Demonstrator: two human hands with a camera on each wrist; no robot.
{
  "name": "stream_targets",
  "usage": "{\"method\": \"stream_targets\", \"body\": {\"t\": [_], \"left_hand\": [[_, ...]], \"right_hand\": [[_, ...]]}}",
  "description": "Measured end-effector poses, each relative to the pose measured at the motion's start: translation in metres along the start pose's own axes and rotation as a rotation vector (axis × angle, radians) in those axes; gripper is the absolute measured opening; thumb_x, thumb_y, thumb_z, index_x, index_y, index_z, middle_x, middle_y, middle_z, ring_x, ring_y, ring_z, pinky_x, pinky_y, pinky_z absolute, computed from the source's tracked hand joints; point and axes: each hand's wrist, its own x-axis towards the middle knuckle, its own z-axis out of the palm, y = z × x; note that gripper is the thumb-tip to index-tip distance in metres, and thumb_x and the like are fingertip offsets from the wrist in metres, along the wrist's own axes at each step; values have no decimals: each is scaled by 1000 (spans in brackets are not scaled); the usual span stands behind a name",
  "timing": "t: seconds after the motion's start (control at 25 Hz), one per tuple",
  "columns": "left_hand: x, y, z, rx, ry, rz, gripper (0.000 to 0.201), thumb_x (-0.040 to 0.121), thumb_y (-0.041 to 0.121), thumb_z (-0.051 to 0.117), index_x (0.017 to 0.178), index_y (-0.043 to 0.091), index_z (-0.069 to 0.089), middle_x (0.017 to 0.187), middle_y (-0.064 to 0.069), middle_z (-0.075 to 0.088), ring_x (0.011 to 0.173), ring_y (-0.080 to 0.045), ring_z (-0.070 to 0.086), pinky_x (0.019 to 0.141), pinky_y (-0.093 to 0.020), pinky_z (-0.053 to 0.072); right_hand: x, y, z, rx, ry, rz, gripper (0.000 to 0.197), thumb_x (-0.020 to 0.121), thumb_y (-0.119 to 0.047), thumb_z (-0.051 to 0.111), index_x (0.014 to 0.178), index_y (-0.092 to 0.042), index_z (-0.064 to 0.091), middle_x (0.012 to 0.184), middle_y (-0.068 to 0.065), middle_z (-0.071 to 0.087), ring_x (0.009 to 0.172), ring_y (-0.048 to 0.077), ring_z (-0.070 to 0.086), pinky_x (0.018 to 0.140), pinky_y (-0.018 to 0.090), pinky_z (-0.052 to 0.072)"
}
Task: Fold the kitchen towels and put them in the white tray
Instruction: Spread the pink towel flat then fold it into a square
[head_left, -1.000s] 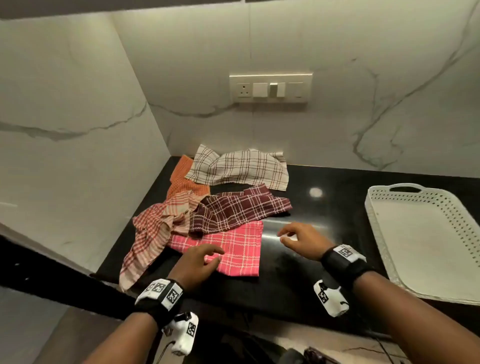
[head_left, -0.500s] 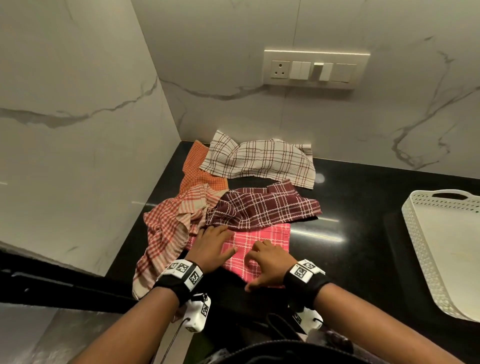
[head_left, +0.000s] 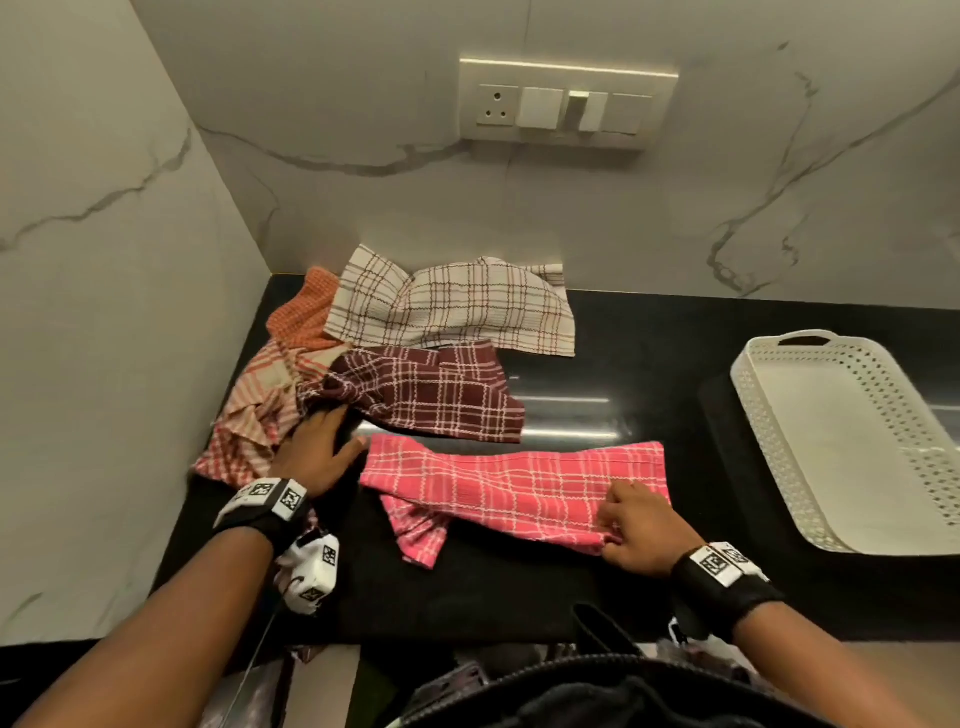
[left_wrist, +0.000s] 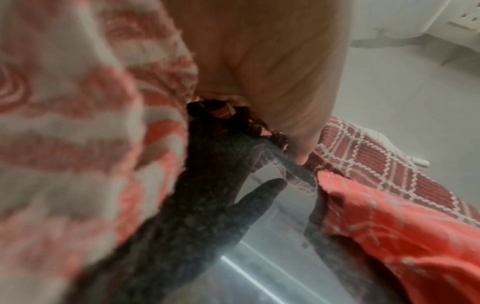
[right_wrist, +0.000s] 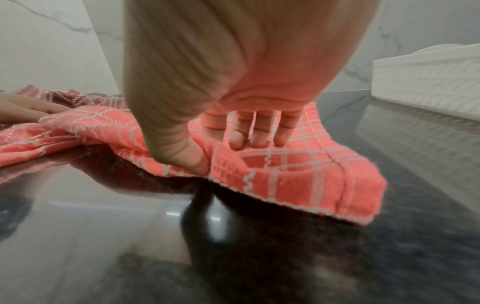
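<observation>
A pink checked towel (head_left: 509, 483) (right_wrist: 285, 164) lies stretched across the black counter (head_left: 623, 364), rumpled at its left end. My right hand (head_left: 623, 519) (right_wrist: 223, 148) pinches a fold near its right front edge between thumb and fingers. My left hand (head_left: 332, 436) (left_wrist: 272, 61) lies flat at the pile, fingertips tucked against the bunched end of a maroon checked towel (head_left: 436, 395) (left_wrist: 363, 148), thumb spread toward the pink towel's (left_wrist: 389, 226) corner. The white perforated tray (head_left: 763, 431) (right_wrist: 428, 76) stands on the right with nothing in it.
A cream checked towel (head_left: 457, 306), an orange towel (head_left: 301, 312) and a red-and-beige striped towel (head_left: 254, 405) (left_wrist: 78, 102) are heaped in the back left corner against the marble walls. A socket panel (head_left: 566, 104) sits on the back wall. Bare counter lies between the pink towel and the tray.
My right hand has pulled the pink towel rightward, out from under the maroon one, and now pinches it. My left hand slid up to the maroon towel's bunched end.
</observation>
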Motion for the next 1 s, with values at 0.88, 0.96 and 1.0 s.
{"method": "stream_targets", "body": {"t": [0.88,0.96,1.0], "left_hand": [[-9,298,71,1,-262,360,51,93,26,58,143,19,51,131,-7,64,118,-25,60,102,-43,49],[-7,305,81,69,-237,340,49,90,27,61,138,22,55,128,-7,64,118,-26,57,102,-43,47],[-7,307,84,67,-222,329,45,89,26,63,134,22,58,124,-6,62,116,-26,55,101,-41,46]], "right_hand": [[15,112,-37,31,248,106,37,88,-45,61,122,-31,62,120,0,57,117,24,53,96,38,40],[15,115,-35,-19,291,73,35,89,-45,59,121,-31,64,116,-1,58,113,24,54,93,38,40],[15,117,-33,-30,309,52,34,91,-45,58,121,-31,65,115,-1,58,111,23,54,91,37,41]]}}
